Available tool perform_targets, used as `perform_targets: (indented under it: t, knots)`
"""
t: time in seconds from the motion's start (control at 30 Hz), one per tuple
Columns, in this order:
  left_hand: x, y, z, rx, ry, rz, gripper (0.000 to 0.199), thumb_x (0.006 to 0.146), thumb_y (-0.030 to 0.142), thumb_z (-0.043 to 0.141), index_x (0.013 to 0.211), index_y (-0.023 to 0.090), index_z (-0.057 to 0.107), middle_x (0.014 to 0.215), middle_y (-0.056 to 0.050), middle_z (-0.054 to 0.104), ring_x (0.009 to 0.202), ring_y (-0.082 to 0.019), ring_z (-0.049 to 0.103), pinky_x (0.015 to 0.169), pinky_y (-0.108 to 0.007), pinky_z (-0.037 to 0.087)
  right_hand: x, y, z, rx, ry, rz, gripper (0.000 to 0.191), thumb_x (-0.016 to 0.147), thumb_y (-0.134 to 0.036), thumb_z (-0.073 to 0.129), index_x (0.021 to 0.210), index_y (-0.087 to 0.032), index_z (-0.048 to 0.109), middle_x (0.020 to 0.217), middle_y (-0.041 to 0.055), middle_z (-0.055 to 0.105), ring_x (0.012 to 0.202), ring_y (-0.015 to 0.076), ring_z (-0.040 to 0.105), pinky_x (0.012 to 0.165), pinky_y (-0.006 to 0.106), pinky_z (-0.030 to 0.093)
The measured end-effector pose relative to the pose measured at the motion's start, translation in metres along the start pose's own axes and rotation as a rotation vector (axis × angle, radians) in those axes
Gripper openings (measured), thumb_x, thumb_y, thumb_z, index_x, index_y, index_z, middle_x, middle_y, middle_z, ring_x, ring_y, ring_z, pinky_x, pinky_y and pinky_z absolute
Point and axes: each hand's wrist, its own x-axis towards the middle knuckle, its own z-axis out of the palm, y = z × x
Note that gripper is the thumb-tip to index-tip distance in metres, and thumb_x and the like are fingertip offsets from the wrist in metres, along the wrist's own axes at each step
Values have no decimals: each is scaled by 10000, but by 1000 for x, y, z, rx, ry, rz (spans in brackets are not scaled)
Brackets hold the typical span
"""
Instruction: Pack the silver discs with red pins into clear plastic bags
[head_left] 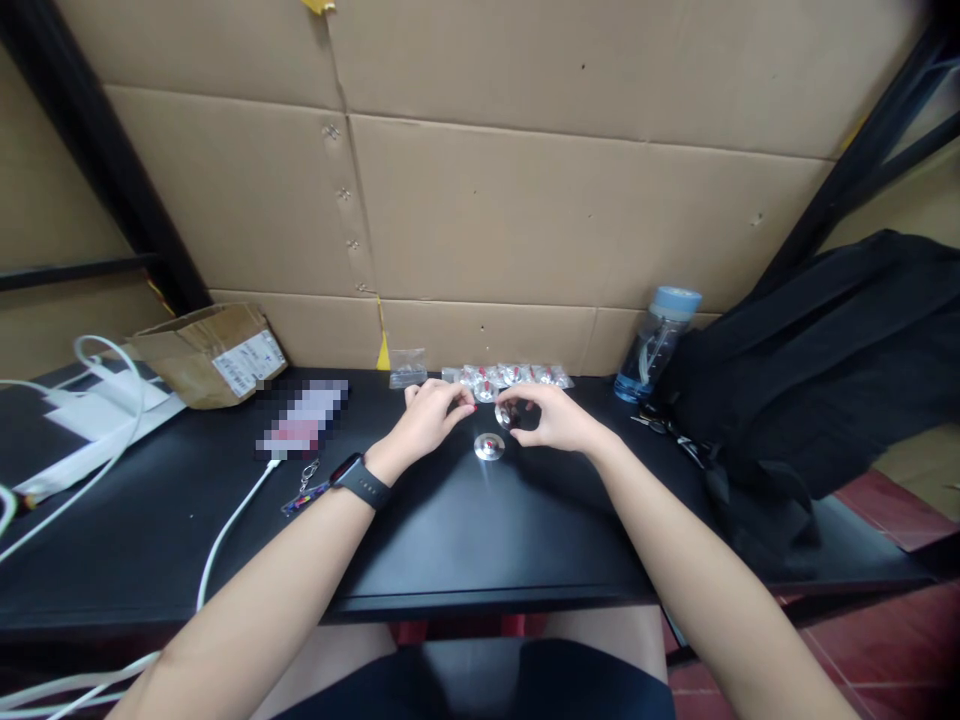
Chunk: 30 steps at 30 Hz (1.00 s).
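In the head view, a shiny round metal disc is gripped on edge between the thumb and fingertips of the right hand, tilted, its upright axis running roughly from 12 to 6 o'clock. The left hand is seen farther off, at 9 o'clock from it, with fingers curled; whether the small red spot at its fingertips is a held piece cannot be told. A second silver disc with a red centre is laid flat on the black tabletop, at 7 o'clock from the gripped one. Toward 12 o'clock, red-centred discs are contained in clear plastic packets. An open brown cardboard box is placed at 10 o'clock, its contents hidden; a blue-lidded clear bottle is stood at 2 o'clock.
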Motion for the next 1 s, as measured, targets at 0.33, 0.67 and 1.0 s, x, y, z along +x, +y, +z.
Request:
perform_targets:
  t: [0.33, 0.67, 1.0]
  knots:
    - [-1, 25, -6, -248, 179, 160, 132, 918, 294, 704, 1023, 250, 636, 973, 0, 742, 949, -200, 688, 892, -349, 451, 5, -4, 20, 446, 229, 39, 513, 715, -167, 784, 1209, -239, 666, 1222, 78, 709, 1128, 252, 682, 879, 362, 552]
    - [-8, 38, -7, -142, 300, 160, 192, 927, 232, 692, 1083, 247, 580, 1027, -6, 745, 1036, -222, 681, 949, -401, 350, 6, -6, 32, 712, 251, 57, 557, 681, -212, 884, 1186, -274, 660, 1238, 63, 712, 1182, 247, 668, 941, 366, 564]
    - [-11, 42, -7, -75, 305, 126, 213, 939, 208, 635, 1119, 236, 524, 1022, -10, 745, 1032, -218, 688, 906, -395, 290, 7, -14, 37, 676, 320, 66, 507, 687, -250, 888, 1147, -258, 676, 1207, 69, 722, 1156, 248, 675, 940, 375, 565]
